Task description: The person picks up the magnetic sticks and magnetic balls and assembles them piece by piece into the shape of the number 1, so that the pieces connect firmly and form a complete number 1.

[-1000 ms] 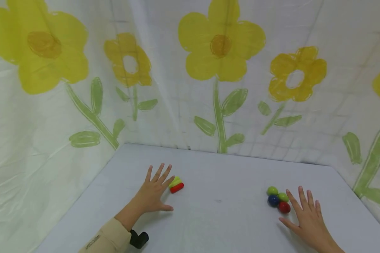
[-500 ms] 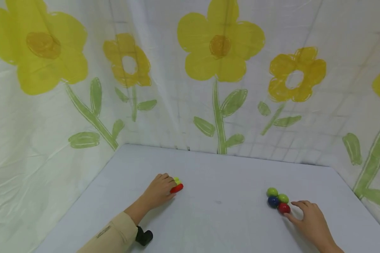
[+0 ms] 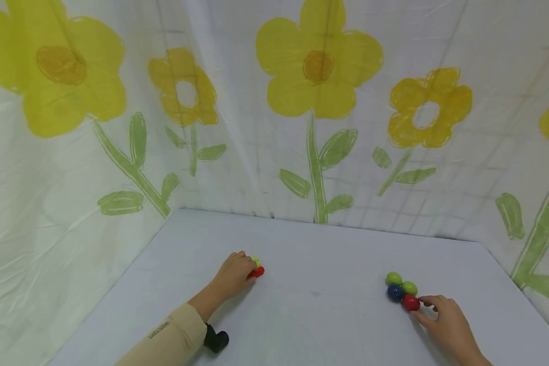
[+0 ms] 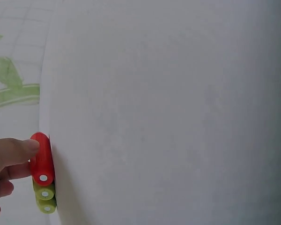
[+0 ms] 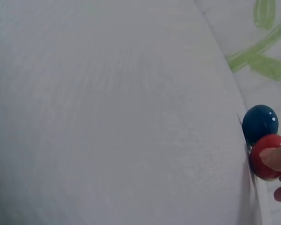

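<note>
On the left of the table, my left hand (image 3: 235, 273) pinches a red rounded cylinder (image 4: 43, 166) between thumb and fingers. Two yellow-green cylinders (image 4: 46, 199) of the same shape lie against it, partly hidden by the hand in the head view. A white dot marks the end of each cylinder. To the right, my right hand (image 3: 447, 325) pinches a glossy red ball (image 3: 410, 303), thumb on the near side and a finger on the other. Touching or close to that ball are a dark blue ball (image 3: 395, 292) and two green balls (image 3: 394, 278).
The white tabletop (image 3: 320, 315) stretches between the two groups. Behind it hangs a white curtain (image 3: 247, 168) printed with yellow flowers. A black object (image 3: 218, 341) shows beside the left sleeve (image 3: 169, 335).
Both hands had spread fingers a second ago. The left has since curled onto the red cylinder, and the right has come in and closed thumb and finger on the red ball.
</note>
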A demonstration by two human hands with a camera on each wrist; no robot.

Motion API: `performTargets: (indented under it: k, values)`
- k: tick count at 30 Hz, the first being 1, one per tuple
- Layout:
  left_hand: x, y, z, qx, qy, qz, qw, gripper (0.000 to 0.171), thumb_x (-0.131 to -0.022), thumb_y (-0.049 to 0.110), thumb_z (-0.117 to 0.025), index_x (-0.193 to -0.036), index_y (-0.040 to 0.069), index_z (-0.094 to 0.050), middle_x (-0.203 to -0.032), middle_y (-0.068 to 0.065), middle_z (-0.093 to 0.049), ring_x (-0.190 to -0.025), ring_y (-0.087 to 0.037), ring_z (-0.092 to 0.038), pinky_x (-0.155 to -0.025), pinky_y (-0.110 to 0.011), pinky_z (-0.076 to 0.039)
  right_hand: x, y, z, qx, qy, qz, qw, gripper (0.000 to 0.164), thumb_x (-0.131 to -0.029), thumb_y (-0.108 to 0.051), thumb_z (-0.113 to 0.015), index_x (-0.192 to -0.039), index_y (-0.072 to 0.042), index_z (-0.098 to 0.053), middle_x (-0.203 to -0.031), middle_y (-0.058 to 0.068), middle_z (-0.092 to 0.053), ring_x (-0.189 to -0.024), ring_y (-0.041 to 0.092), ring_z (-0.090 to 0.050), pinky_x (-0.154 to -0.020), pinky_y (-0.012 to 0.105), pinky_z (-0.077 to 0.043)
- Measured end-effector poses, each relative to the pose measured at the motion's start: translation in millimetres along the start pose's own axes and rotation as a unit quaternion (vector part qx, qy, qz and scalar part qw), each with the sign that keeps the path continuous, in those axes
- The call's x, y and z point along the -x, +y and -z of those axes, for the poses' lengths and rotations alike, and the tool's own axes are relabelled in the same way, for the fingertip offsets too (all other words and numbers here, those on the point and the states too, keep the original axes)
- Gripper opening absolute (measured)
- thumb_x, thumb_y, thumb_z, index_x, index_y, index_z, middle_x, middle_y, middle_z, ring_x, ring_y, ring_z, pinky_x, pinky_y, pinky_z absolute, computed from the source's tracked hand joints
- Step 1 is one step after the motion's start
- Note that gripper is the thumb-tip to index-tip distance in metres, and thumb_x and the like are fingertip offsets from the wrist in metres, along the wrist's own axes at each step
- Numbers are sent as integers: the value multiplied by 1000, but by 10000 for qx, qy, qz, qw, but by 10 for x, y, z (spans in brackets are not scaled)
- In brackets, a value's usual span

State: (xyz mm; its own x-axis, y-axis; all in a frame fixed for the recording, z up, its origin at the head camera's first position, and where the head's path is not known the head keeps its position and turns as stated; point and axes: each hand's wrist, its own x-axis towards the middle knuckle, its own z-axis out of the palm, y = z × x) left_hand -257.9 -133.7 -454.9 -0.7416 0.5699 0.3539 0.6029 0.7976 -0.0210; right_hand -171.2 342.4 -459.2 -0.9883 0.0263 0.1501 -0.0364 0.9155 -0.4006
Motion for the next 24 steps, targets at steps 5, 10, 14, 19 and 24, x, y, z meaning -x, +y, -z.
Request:
performTargets:
  k: [5, 10, 14, 19, 24]
  values:
    - [-35, 44, 4, 249, -216, 321, 9989, 19, -77, 14, -83, -77, 7, -65, -72, -1, -62, -67, -16, -42, -65, -30, -38, 13, -6, -28, -17, 139, 23, 9999, 42, -78, -17, -79, -104, 12, -65, -88, 15, -65, -81, 29, -57, -70, 45, -47]
    - [-73, 74, -18, 242, -403, 548, 9974, 22, -77, 15, -83, -74, 8, -62, -70, -1, -60, -66, -17, -42, -64, -30, -38, 19, -14, -50, -62, 229, 78, 9997, 43, -78, -18, -80, -105, 11, -65, -91, 17, -65, -82, 29, -56, -69, 43, -47]
    - [-102, 86, -41, 101, -500, 605, 9969, 25, -77, 17, -84, -71, 8, -61, -66, 0, -58, -63, -17, -42, -62, -29, -37, 0, -31, -57, -81, 132, -31, 9999, 48, -79, -23, -80, -107, 13, -63, -93, 17, -65, -82, 29, -56, -69, 43, -47]
    - [-115, 94, -51, 60, -638, 756, 9951, 26, -77, 19, -83, -69, 8, -62, -62, 1, -54, -61, -16, -40, -60, -29, -35, -38, -52, -72, -138, 102, -155, 9997, 55, -80, -29, -79, -109, 14, -62, -93, 18, -65, -83, 28, -55, -69, 42, -46]
    - [-119, 109, -53, 60, -714, 727, 9948, 26, -78, 18, -82, -68, 7, -61, -60, 1, -51, -60, -16, -39, -60, -28, -35, -34, -45, -94, -233, 110, -135, 9996, 51, -81, -25, -79, -108, 14, -62, -91, 16, -66, -80, 26, -56, -66, 37, -45]
